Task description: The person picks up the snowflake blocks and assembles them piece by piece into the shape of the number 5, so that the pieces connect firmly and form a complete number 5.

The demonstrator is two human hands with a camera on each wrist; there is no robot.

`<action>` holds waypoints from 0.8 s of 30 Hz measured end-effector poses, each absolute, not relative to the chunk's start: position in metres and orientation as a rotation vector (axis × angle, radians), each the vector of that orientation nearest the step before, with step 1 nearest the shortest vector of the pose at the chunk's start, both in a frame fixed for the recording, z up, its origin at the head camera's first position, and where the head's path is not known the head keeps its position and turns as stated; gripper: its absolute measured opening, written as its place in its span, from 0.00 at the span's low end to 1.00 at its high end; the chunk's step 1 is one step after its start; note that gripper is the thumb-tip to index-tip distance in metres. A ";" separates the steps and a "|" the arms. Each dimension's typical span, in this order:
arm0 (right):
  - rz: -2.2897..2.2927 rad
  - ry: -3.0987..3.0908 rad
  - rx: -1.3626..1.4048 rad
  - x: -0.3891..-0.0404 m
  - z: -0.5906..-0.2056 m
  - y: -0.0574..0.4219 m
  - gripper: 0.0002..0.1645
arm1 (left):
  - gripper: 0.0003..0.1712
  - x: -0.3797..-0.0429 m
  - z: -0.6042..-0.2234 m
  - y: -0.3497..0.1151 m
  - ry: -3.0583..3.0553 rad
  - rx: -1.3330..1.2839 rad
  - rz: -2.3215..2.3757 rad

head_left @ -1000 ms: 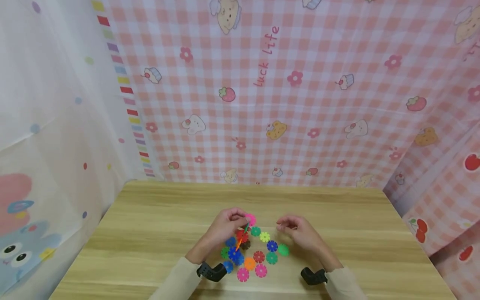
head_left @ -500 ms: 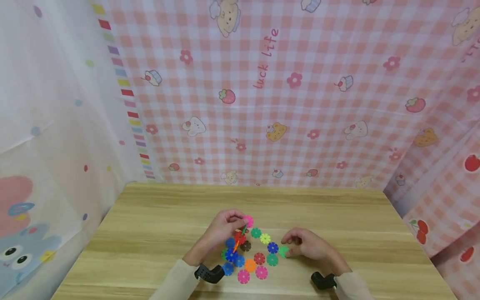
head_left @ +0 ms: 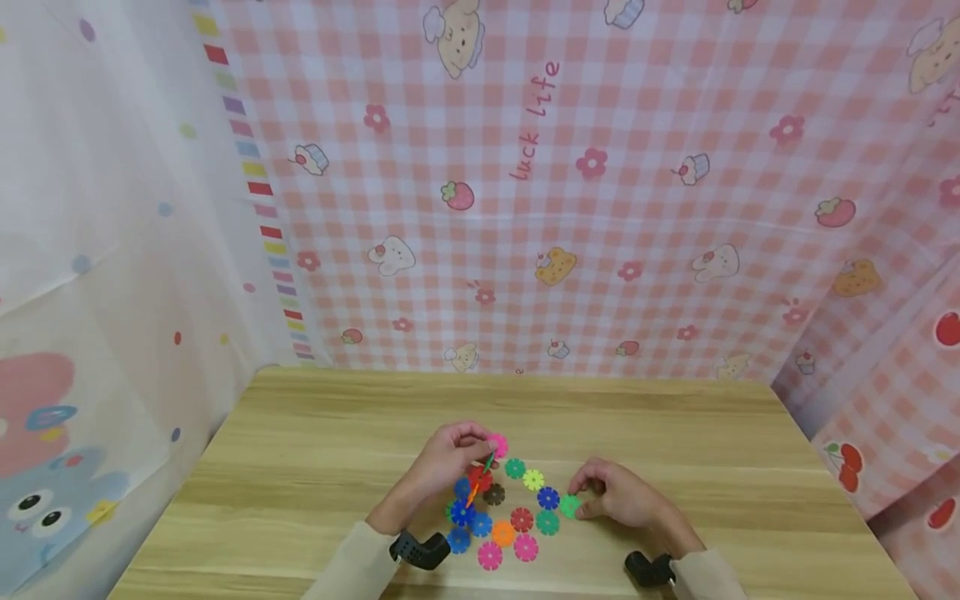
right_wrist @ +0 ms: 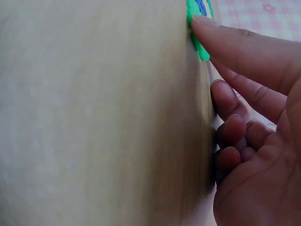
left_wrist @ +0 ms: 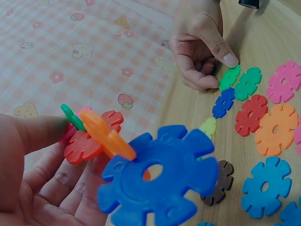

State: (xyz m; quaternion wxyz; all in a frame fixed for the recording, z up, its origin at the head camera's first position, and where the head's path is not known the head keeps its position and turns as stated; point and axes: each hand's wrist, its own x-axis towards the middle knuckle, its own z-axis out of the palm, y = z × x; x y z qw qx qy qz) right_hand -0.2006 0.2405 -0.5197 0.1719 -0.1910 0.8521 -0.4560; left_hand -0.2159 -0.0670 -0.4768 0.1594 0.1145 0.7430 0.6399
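My left hand [head_left: 450,454] grips a small chain of slotted plastic flower discs joined edge to edge. In the left wrist view it runs from a big blue disc [left_wrist: 183,172] through an orange disc [left_wrist: 103,133] and a red disc [left_wrist: 81,149] to a green disc [left_wrist: 72,117] at the thumb. A pink disc [head_left: 498,445] shows at the fingertips in the head view. My right hand [head_left: 617,493] is low at the right of the loose discs, thumb and finger pinching a bright green disc [head_left: 570,505] by its edge. The right wrist view shows the thumb on that disc.
Loose discs lie between the hands on the wooden table [head_left: 337,417]: yellow [head_left: 533,479], dark blue [head_left: 548,498], brown [head_left: 494,494], orange [head_left: 503,533], pink [head_left: 490,556] and several others. A checked curtain [head_left: 555,208] hangs behind the table.
My right hand has moved down and to the right, onto the bright green disc, and now pinches it. My left hand still holds the chain, nearly in place.
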 end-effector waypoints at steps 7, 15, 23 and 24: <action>-1.292 2.402 -0.532 -0.201 -0.519 0.240 0.15 | 0.12 -0.217 -0.478 -0.066 2.108 0.330 1.838; -1.319 2.396 -0.498 -0.201 -0.517 0.237 0.13 | 0.12 -0.218 -0.478 -0.064 2.120 0.331 1.831; -1.422 2.359 -0.554 -0.199 -0.520 0.239 0.12 | 0.12 -0.218 -0.477 -0.064 2.076 0.342 1.854; -1.449 2.346 -0.566 -0.199 -0.520 0.240 0.12 | 0.12 -0.217 -0.476 -0.064 2.073 0.344 1.855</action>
